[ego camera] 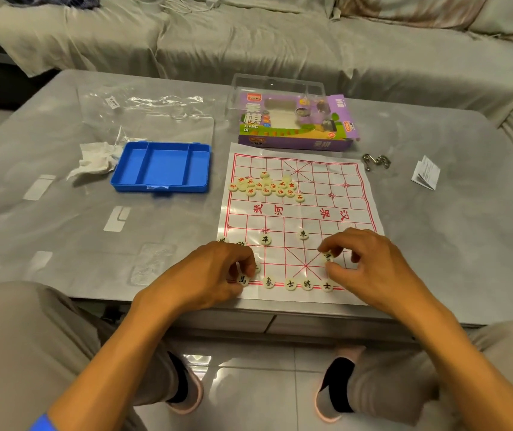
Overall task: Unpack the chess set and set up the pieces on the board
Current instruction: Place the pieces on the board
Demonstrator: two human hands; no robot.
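Grey table (pixel 62 237) carries my white red-lined paper board (pixel 354 194): red-lettered cream discs (pixel 267 185) heaped far, black-lettered discs (pixel 298 284) rowed near. My left hand (pixel 208 275) and right hand (pixel 370 265) each pinch one disc.

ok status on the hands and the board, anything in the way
Left hand pinching a black piece at the near-left edge. Right hand pinching another. Red pieces still heaped on the board. Nothing blocking.
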